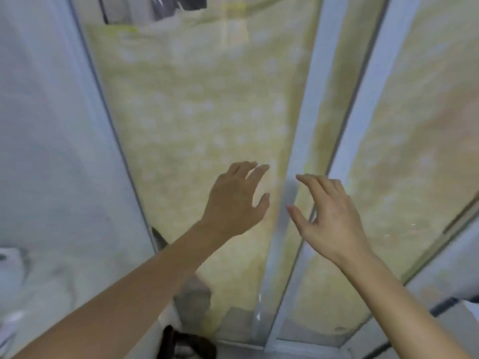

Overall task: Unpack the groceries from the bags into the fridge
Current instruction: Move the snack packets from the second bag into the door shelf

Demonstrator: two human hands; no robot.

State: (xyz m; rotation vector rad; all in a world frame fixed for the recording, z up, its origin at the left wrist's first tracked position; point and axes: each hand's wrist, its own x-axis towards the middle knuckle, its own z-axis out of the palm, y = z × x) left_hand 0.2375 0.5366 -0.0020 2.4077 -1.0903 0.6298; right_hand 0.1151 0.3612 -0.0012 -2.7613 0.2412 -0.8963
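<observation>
The pic was blurred w/ motion. Biggest thing in view was a tall pale-framed glass panel, yellow-green w/ faint white spots showing on or behind it; a second panel like it stood to the right, w/ a pale upright frame bar between them. Couldn't tell if these were fridge doors or sliding doors. A plain whitish wall filled the left side. Low down, a dark object sat near the panel's foot; too blurred to name.

Both arms reached fwd. The left hand was spread wide, fingers straight, near or on the left panel, holding nothing. The right hand was also open, fingers loosely bent, thumb out, just beside the frame bar, holding nothing.

No bags or groceries in view, so their place couldn't be told.

Judged step: prob. getting a door open or shut, between items. Next move would need a firm hold on the bar's edge, then a steady slide or pull.
</observation>
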